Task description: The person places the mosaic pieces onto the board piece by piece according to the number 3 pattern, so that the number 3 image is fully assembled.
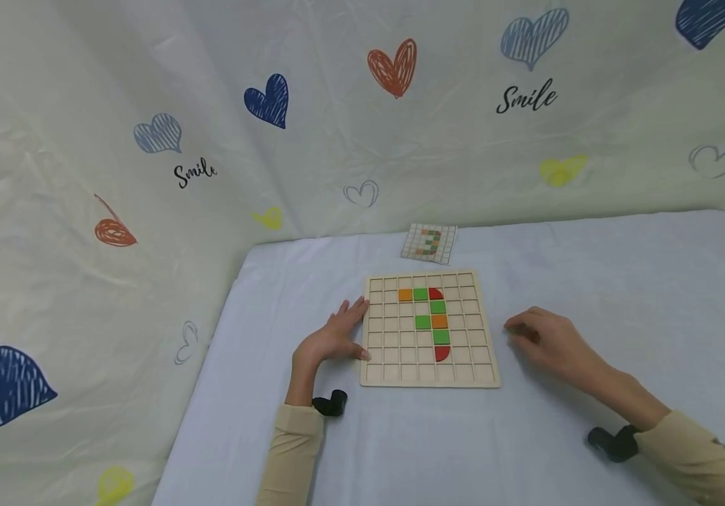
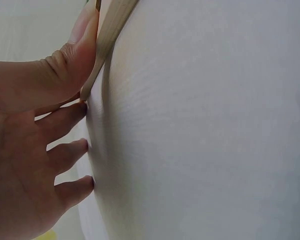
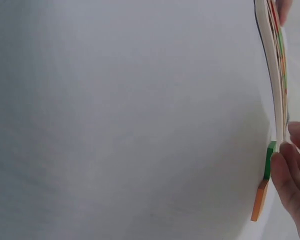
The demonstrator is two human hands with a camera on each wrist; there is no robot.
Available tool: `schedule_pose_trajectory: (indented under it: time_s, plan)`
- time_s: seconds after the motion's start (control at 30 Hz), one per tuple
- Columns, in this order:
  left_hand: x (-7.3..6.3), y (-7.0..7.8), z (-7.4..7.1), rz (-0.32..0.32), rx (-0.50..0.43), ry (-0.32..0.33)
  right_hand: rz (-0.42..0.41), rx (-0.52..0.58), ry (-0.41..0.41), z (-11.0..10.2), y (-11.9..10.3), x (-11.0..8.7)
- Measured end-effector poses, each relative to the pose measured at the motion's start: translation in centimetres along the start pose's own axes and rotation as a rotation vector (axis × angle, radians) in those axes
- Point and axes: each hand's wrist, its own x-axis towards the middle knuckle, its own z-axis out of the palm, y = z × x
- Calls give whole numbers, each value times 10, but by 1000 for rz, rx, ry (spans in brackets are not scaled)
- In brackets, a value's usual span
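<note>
My left hand [image 1: 335, 337] lies at the left edge of a wooden grid board [image 1: 394, 376], fingers spread. In the left wrist view its thumb [image 2: 72, 65] presses the board's edge, and the other fingertips reach the tablecloth. Green, orange and red tiles [image 1: 439, 321] sit in the board's cells. My right hand [image 1: 548, 344] is right of the board, its fingers bent and thumb close to them. A green tile [image 3: 270, 159] and an orange tile [image 3: 259, 201] show beside its fingers in the right wrist view. Whether it grips them cannot be told; in the head view they are hidden.
Behind the board lies a small card [image 1: 409, 246] printed with a grid and a coloured tile pattern. A white cloth [image 1: 621, 281] covers the table. A backdrop [image 1: 324, 140] with hearts rises along the back and left. Each wrist wears a black device [image 1: 330, 404].
</note>
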Motion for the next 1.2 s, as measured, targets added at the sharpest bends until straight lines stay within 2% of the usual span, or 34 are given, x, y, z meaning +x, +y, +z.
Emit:
schedule_pose_trajectory:
  time_s: [0.23, 0.4, 0.5, 0.73, 1.0, 1.2]
  plan:
    - [-1, 2, -1, 9, -17, -2, 116, 0, 17, -1, 0, 1]
    - [-3, 3, -2, 8, -21, 2, 186, -14, -48, 1, 0, 5]
    - [-3, 2, -2, 5, -16, 1, 201, -12, -86, 2, 2, 6]
    - [1, -2, 0, 7, -13, -1, 177, 14, -67, 4, 1, 9]
    - [10, -10, 5, -23, 17, -19, 135, 69, -23, 2, 0, 8]
    - [6, -6, 2, -20, 9, -19, 102, 92, 3, 1, 0, 8]
